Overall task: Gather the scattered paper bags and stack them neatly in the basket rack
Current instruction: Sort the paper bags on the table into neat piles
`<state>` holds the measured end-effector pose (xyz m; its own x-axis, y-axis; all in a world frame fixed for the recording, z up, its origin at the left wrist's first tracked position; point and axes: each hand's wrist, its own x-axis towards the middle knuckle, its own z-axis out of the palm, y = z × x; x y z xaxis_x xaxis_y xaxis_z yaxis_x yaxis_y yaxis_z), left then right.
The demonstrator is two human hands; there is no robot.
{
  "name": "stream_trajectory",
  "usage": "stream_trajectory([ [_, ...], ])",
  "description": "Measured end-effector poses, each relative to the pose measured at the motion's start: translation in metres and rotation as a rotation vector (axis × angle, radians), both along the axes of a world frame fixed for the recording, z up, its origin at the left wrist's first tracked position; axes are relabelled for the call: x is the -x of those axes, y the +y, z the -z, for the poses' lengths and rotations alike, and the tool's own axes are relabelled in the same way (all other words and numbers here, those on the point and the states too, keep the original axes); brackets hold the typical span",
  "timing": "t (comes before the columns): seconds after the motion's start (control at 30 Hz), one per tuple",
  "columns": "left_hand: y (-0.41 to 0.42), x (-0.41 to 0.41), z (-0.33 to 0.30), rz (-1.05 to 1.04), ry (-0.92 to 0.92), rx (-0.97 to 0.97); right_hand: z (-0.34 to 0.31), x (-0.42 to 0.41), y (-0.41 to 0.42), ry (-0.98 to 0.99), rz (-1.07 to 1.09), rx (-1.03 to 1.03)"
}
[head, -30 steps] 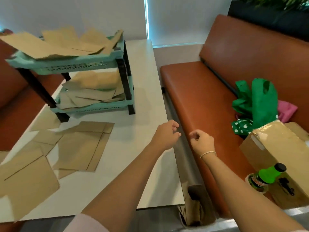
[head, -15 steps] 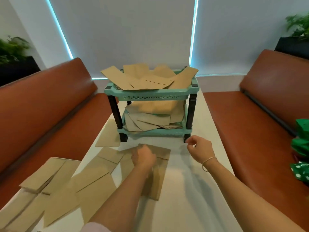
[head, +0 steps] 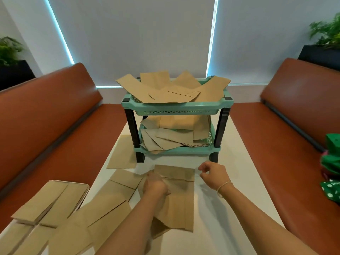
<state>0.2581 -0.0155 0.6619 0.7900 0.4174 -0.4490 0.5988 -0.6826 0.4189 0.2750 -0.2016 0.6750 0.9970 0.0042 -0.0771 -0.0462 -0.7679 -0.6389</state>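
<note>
A teal two-tier basket rack [head: 177,107] stands at the far middle of the white table [head: 233,173]. Brown paper bags lie untidily in its top basket [head: 171,91] and its lower basket [head: 173,138]. A flat paper bag [head: 179,197] lies in front of the rack. My left hand [head: 155,185] is on this bag's left edge with its fingers curled onto the paper. My right hand [head: 214,174] hovers by the bag's top right corner, fingers loosely curled, holding nothing. More bags [head: 108,205] are scattered to the left, and a small pile [head: 49,201] sits at the table's left edge.
Brown padded benches run along the left [head: 51,129] and the right [head: 276,144] of the table. Green cloth bags [head: 331,162] lie on the right bench. A single paper bag [head: 122,153] lies beside the rack's left leg. Potted plants stand behind both benches.
The view has swung from the right bench to face the rack. My left hand came down onto the bag in front of the rack; my right hand moved beside its corner.
</note>
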Motion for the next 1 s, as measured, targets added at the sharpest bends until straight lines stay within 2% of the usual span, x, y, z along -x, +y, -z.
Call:
stream_trajectory([
  [0.13,0.001,-0.009,-0.017,0.137,-0.029,0.093,-0.007,-0.001,0.003,0.034,0.011,0.004],
  [0.2,0.000,-0.007,-0.035,0.272,-0.012,0.249,-0.010,-0.001,0.004,0.045,0.002,-0.019],
  [0.3,-0.004,-0.001,-0.053,0.405,0.036,0.472,-0.022,0.001,0.003,0.081,-0.032,-0.174],
  [0.37,-0.007,0.000,-0.053,0.474,0.051,0.501,-0.030,0.000,-0.004,0.147,-0.066,-0.262],
  [0.47,-0.012,0.004,-0.046,0.480,0.049,0.511,-0.038,0.001,-0.021,0.196,-0.119,-0.236],
  [0.53,-0.016,0.006,-0.031,0.318,-0.020,0.487,-0.044,0.005,-0.034,0.210,-0.141,-0.157],
  [0.6,-0.017,0.005,-0.009,0.102,-0.141,0.362,-0.047,0.011,-0.046,0.239,-0.152,-0.067],
  [0.67,-0.018,0.006,0.007,0.065,-0.197,0.106,-0.048,0.016,-0.056,0.243,-0.148,0.029],
  [0.73,-0.023,0.009,0.012,0.073,-0.147,-0.071,-0.045,0.019,-0.066,0.238,-0.137,0.093],
  [0.9,-0.029,0.005,0.013,0.007,-0.028,-0.138,-0.044,0.029,-0.080,0.246,-0.143,0.153],
  [1.0,-0.032,0.004,0.014,-0.002,-0.064,-0.112,-0.047,0.034,-0.085,0.235,-0.153,0.190],
])
